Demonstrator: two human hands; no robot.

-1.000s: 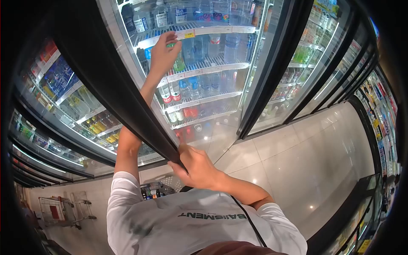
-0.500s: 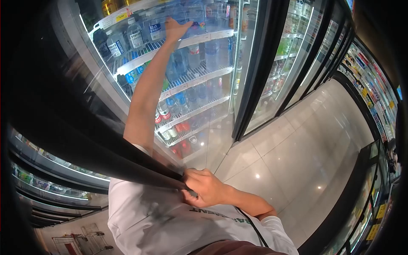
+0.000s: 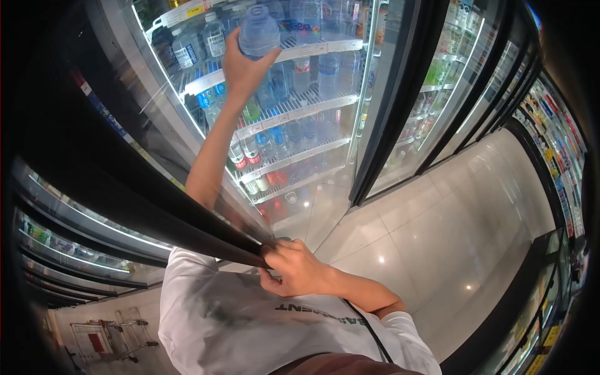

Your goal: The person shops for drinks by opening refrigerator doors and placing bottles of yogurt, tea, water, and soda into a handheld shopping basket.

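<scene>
Head view: clear plastic water bottle point(image 3: 258, 31) gripped around its body by left hand point(image 3: 240, 69), raised beside upper white wire shelf point(image 3: 294, 53); likely heavy, slick, squeezable, best held mid-body. Right hand point(image 3: 294, 269) clenched on black fridge door edge point(image 3: 206, 240)

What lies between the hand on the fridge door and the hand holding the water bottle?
Head view: just the bare forearm of the left hand, crossing stocked cooler shelves.
</scene>
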